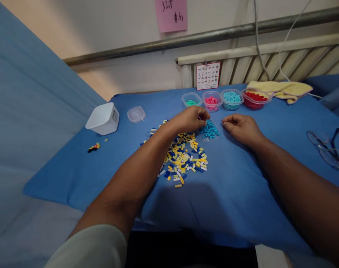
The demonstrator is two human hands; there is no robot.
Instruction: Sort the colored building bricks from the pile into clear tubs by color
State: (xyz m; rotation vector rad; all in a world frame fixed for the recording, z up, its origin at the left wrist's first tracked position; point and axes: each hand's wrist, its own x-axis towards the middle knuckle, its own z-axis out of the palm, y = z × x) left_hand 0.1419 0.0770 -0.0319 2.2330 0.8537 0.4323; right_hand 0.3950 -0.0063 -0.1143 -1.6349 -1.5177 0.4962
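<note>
Bricks part-sorted: mixed ones mid desk, four one-colour tubs by the far edge; left hand curled at a fifth tub, right hand pinched narrow, holdings we cannot tell.

From me, the left forearm hides part of the toy-brick pile, the left hand a corner of the clear tray; the picture card's print is illegibly small.

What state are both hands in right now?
Left hand: half-curled at the clear tray of blue bricks; can't tell if it's holding one.
Right hand: half-curled beside the tray, nothing visible in it.
</note>
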